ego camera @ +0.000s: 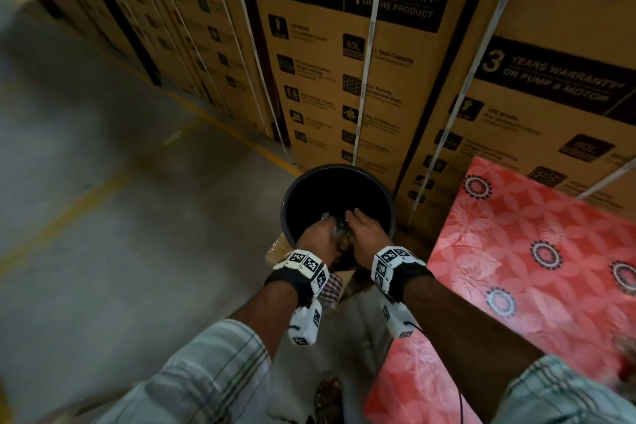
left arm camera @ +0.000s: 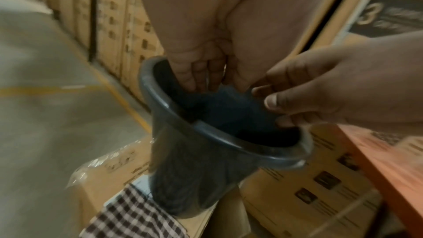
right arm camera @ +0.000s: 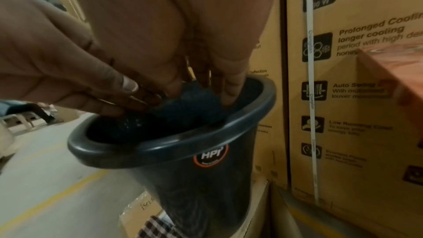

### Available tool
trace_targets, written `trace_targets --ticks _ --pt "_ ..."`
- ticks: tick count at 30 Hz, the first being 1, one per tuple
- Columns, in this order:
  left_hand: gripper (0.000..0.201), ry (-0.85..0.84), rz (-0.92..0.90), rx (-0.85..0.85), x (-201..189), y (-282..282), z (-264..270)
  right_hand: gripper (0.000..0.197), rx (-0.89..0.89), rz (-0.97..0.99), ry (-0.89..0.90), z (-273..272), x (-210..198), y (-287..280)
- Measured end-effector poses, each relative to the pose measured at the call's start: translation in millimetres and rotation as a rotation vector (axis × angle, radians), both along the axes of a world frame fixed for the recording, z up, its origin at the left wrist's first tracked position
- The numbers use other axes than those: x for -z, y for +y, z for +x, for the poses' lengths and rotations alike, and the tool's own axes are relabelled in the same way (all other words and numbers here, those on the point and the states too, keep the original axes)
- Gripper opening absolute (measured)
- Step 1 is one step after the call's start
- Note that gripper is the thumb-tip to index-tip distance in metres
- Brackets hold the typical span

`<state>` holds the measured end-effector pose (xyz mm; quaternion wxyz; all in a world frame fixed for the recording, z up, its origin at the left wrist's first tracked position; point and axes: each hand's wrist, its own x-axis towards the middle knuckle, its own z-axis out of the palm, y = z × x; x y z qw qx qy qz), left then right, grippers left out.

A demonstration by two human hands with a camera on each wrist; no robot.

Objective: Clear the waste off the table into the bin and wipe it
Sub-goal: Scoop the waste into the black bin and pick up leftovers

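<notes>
- Both our hands reach into the dark bin's (ego camera: 385, 193) mouth: left hand (ego camera: 318, 234), right hand (ego camera: 366, 229), fingers pointing down.
- Some crumpled waste (ego camera: 340, 231) sits between them; we can't tell whether either grips it.
- Bin stands beside the red-covered worktop (ego camera: 537, 265), checked cloth (left arm camera: 135, 218) at its base.

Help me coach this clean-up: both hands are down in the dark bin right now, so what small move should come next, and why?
Probably let go and lift both hands out. The left hand and right hand reach past the rim of the bin, with crumpled waste between them in the head view, so it is already over the bin. Whether either grip is closed on it is unclear.
</notes>
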<state>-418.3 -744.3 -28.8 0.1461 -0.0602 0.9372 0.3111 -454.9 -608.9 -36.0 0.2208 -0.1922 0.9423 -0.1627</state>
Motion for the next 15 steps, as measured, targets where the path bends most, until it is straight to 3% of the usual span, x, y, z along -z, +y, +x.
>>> trace_targets --ticks 8,15 --pt "0.049 0.205 -0.004 0.139 -35.1 72.9 11.0 0.052 0.055 -0.137 0.409 52.1 -35.6 102.5" --pt "0.051 0.273 0.057 0.366 -55.1 188.8 53.4 0.049 0.290 -0.128 0.557 139.7 -50.7 230.6"
